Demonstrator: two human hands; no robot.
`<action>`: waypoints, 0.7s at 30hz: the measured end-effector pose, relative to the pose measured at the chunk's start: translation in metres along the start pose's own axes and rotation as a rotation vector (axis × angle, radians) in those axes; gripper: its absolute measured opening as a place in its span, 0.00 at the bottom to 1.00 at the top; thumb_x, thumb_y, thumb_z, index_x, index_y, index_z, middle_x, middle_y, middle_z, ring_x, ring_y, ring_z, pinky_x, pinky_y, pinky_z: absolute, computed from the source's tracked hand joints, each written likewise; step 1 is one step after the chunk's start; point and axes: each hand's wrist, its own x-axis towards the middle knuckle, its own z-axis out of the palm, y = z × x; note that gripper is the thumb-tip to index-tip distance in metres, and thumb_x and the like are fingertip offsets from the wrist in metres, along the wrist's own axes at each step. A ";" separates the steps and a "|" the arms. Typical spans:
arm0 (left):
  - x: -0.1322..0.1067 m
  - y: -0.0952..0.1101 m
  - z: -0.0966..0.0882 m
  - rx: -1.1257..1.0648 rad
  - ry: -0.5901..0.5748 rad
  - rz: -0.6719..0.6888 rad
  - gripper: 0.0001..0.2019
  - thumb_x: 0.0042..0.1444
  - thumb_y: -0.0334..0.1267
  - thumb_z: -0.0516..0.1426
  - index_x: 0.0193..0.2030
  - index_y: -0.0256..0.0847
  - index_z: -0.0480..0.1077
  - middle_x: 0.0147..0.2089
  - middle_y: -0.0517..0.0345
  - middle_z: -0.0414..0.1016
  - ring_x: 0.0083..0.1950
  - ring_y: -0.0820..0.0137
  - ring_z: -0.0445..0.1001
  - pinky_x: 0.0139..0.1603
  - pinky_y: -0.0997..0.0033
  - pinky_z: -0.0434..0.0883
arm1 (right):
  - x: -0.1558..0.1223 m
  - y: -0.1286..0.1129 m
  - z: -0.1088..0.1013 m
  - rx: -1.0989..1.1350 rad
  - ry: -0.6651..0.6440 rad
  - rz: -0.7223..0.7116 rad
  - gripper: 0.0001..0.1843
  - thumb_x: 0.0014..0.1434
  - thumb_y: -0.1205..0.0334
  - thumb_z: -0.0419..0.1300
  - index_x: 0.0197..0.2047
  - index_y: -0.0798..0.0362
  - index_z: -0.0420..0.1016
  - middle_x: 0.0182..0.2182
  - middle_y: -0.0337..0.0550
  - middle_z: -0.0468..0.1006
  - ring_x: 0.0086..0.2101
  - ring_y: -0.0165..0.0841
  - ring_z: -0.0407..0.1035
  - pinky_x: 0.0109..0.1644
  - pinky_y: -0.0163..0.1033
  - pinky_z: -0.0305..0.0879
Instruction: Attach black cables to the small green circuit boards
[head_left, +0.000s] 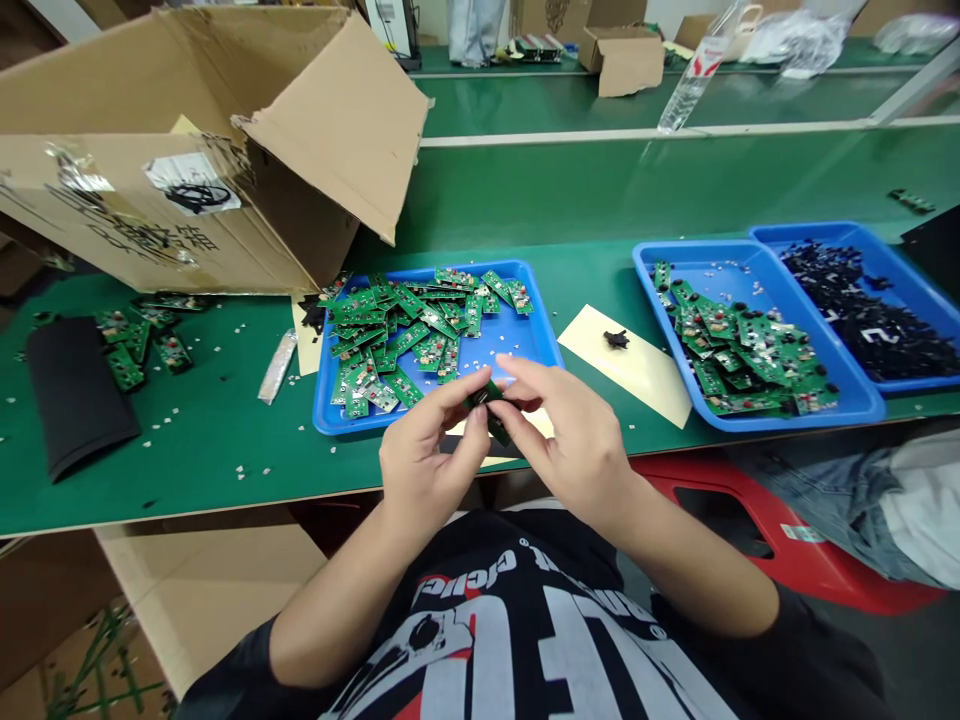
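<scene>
Between my two hands, over the bench's front edge, is a small green circuit board (pixel 498 428). My left hand (pixel 435 445) pinches its upper left end between thumb and fingers. From the other side, my right hand (pixel 574 440) closes thumb and fingertips on it; a small dark piece shows at the fingertips, too small to name. Just beyond my hands sits a blue tray (pixel 544 345) with a heap of green circuit boards (pixel 409 325). Partly hidden under my hands lies a pale yellow sheet with a dark strip on it.
A large cardboard box (pixel 225 215) stands at the back left. A black foam sleeve (pixel 79 395) and loose boards lie left. On the right are a yellow card (pixel 626 365), a blue tray (pixel 874 408) of boards and another tray (pixel 844 232) of black parts. A red stool (pixel 810 560) stands below.
</scene>
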 end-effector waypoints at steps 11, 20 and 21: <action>0.009 -0.006 -0.004 0.294 -0.117 0.059 0.12 0.56 0.31 0.57 0.46 0.39 0.75 0.38 0.56 0.82 0.33 0.72 0.79 0.38 0.74 0.78 | 0.003 0.008 -0.001 -0.227 -0.105 -0.164 0.11 0.61 0.72 0.54 0.29 0.58 0.74 0.28 0.47 0.78 0.28 0.33 0.69 0.33 0.39 0.66; 0.015 -0.001 -0.008 -0.144 -0.141 -0.324 0.12 0.51 0.33 0.62 0.44 0.39 0.77 0.39 0.56 0.82 0.37 0.69 0.80 0.40 0.74 0.79 | 0.000 0.010 0.000 -0.073 -0.095 -0.010 0.09 0.60 0.71 0.55 0.30 0.56 0.73 0.26 0.44 0.77 0.29 0.32 0.71 0.33 0.37 0.66; 0.015 -0.001 -0.008 -0.167 -0.130 -0.341 0.12 0.50 0.33 0.62 0.43 0.39 0.77 0.39 0.55 0.82 0.38 0.69 0.80 0.41 0.73 0.79 | -0.001 0.009 0.000 -0.070 -0.097 0.011 0.09 0.60 0.72 0.54 0.30 0.56 0.73 0.26 0.45 0.78 0.29 0.32 0.71 0.34 0.37 0.66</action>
